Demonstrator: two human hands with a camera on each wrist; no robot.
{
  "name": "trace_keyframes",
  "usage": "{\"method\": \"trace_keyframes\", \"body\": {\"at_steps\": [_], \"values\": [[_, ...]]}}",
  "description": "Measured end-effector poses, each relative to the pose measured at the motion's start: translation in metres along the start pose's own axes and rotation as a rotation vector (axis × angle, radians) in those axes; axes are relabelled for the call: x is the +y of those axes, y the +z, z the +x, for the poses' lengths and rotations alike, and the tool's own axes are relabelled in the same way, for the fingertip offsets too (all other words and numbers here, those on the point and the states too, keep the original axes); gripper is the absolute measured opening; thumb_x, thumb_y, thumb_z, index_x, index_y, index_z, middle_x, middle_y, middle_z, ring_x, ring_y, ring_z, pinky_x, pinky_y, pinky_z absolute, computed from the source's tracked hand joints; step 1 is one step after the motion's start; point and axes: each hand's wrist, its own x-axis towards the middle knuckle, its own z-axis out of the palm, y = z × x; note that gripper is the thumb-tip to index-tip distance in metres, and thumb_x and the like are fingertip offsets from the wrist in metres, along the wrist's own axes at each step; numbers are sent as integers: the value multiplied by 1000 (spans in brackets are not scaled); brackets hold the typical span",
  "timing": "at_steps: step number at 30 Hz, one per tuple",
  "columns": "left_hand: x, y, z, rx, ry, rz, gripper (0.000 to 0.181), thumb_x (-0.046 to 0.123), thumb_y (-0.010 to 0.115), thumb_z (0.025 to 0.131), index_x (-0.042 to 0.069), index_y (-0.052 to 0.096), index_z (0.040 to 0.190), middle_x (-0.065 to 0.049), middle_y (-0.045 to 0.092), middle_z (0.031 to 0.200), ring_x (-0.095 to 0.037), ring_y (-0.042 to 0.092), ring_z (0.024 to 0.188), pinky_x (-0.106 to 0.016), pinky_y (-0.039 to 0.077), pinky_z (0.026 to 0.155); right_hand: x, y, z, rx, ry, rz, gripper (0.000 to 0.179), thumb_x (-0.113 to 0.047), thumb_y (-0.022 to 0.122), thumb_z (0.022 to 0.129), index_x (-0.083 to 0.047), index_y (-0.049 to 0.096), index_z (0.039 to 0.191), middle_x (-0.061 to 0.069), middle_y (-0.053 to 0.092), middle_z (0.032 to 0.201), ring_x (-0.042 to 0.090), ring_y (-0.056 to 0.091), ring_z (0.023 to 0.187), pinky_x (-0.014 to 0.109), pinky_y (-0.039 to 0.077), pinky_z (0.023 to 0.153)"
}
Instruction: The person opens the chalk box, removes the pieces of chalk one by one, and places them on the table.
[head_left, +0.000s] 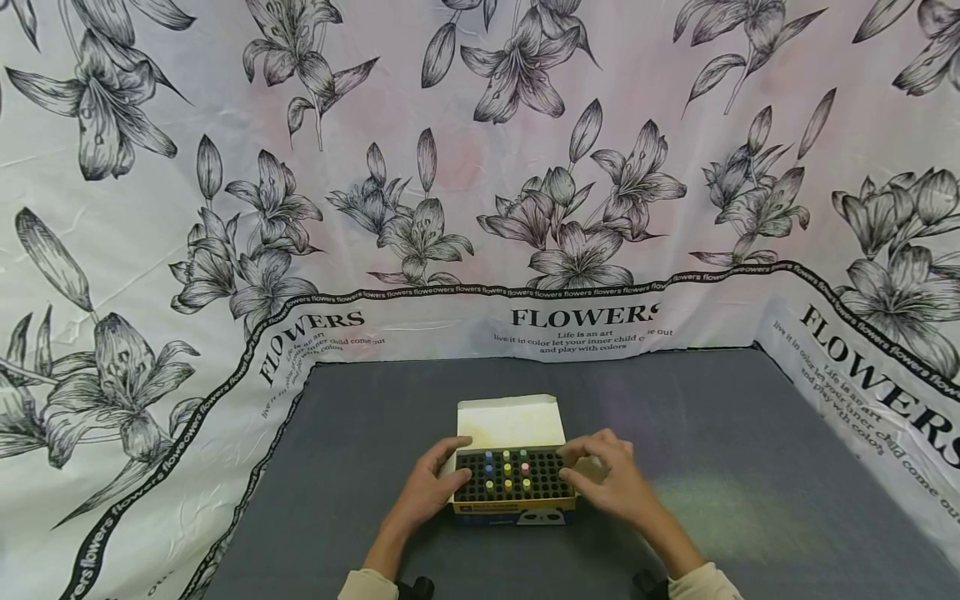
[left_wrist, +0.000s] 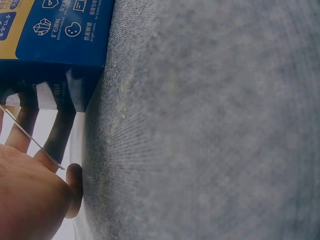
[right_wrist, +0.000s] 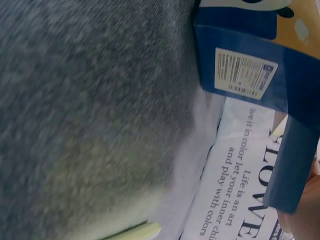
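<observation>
- Left hand (head_left: 425, 493): partly closed, thumb on the rim, fingers along the left wall of the chalk box (head_left: 487, 517). Reads as bracing.
- Right hand (head_left: 618, 481): thumb and index bent close together at the box's right edge, over the side flap (head_left: 593, 471); no chalk visible in it. Probably steadying against the left.
- Box sits mid-worktop (head_left: 375, 417), long side near, so both ends are reachable.
- Lid (head_left: 510, 422) stands back on the far side, leaving the holes exposed.
- Nine chalks (head_left: 507, 469) upright in the black holed insert (head_left: 555, 487), spaced apart, likely for easy picking.
</observation>
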Motion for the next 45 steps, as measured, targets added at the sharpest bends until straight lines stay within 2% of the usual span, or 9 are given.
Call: {"method": "trace_keyframes", "body": {"at_steps": [6, 12, 18, 25, 34, 38, 45], "values": [[1, 0, 0, -1, 2, -5, 48, 23, 66, 99, 29, 55, 145, -5, 45, 159, -35, 33, 152, -59, 38, 113, -3, 9, 5, -12, -60, 3, 30, -3, 85, 76, -11, 74, 103, -6, 69, 86, 17, 50, 81, 38, 17, 86], [0, 0, 0, 1, 5, 8, 48, 23, 66, 99, 29, 54, 145, -6, 47, 157, -33, 40, 147, -53, 44, 106, -4, 16, 8, -67, -65, 1, 32, -4, 86, 76, -12, 74, 104, -5, 69, 89, 17, 50, 83, 47, 19, 85], [0, 0, 0, 7, 16, 21, 48, 22, 66, 99, 26, 55, 145, -8, 47, 157, -36, 40, 147, -53, 44, 105, -6, 19, 9, -131, -37, -10, 28, -8, 86, 79, -17, 75, 103, -6, 70, 89, 15, 47, 83, 46, 16, 84], [0, 1, 0, -3, 12, 8, 48, 21, 66, 99, 23, 54, 146, -9, 45, 159, -40, 28, 154, -61, 33, 117, -7, 25, 8, -169, -4, -30, 29, -13, 88, 78, -25, 75, 101, -11, 69, 85, 9, 41, 80, 42, 11, 81], [1, 0, 1, -1, 2, -5, 48, 20, 66, 99, 26, 55, 145, -6, 45, 159, -37, 28, 154, -61, 32, 118, -9, 29, 12, -173, -41, -68, 29, -14, 89, 76, -26, 77, 100, -13, 72, 91, 9, 41, 80, 43, 12, 80], [1, 1, 2, 2, 13, 3, 48, 19, 66, 99, 23, 55, 145, -8, 45, 159, -40, 28, 154, -61, 32, 118, -9, 30, 13, -170, -57, -92, 29, -14, 90, 75, -27, 78, 97, -14, 72, 91, 6, 42, 81, 42, 13, 79], [2, 0, 2, 3, 4, -6, 48, 19, 66, 98, 23, 56, 144, -8, 46, 158, -40, 28, 154, -61, 31, 118, -9, 30, 15, -240, -20, -112, 24, -17, 89, 77, -30, 80, 95, -19, 72, 92, 0, 39, 82, 42, 13, 80]]}}
